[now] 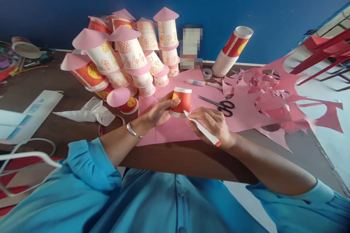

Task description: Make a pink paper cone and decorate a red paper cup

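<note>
My left hand (162,110) grips a red paper cup (183,101) from its left side. The cup is upside down, with a white band at top and bottom and a yellow emblem partly under my thumb. In my right hand (214,123) is a white marker (204,131) with an orange-red end. Its tip is at the lower right of the cup; whether it touches cannot be made out. Pink paper (175,134) lies beneath both hands. Black-handled scissors (220,105) rest on it, just beyond my right hand.
Stacked paper-cup towers with pink cone roofs (165,14) crowd the back left. A cup stack (225,62), clear tape (207,72) and another marker (195,82) stand or lie behind. Pink scraps (287,105) cover the right; crumpled white paper (91,112) and a power strip (35,111) lie left.
</note>
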### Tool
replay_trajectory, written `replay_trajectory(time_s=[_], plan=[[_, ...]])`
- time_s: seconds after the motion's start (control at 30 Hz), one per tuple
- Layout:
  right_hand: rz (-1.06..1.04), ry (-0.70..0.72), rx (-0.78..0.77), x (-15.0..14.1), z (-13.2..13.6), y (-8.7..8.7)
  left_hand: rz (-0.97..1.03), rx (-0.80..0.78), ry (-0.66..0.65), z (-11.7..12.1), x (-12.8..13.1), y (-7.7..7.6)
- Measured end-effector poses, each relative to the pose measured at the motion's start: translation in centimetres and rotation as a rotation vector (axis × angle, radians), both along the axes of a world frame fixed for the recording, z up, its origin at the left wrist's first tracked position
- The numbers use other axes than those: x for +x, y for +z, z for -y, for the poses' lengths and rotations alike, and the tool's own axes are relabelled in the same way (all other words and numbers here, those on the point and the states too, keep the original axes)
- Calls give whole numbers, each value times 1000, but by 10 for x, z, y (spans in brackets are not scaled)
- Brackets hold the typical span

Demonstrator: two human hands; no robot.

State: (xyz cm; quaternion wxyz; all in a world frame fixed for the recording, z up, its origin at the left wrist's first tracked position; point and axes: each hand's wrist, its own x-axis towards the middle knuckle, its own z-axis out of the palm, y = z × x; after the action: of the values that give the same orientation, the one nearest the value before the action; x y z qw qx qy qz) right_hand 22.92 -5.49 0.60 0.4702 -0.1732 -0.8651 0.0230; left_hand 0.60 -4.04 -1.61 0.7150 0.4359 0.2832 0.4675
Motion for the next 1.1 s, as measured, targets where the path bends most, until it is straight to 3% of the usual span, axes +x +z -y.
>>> replay_trajectory(time_s=[0.47,1.1], plan=[[-28,-64,0,-2,0,-1,30,-35,19,-1,-3,-5],[-43,-83,-2,-1,-2,-2,45,-34,16,0,-2,-1]])
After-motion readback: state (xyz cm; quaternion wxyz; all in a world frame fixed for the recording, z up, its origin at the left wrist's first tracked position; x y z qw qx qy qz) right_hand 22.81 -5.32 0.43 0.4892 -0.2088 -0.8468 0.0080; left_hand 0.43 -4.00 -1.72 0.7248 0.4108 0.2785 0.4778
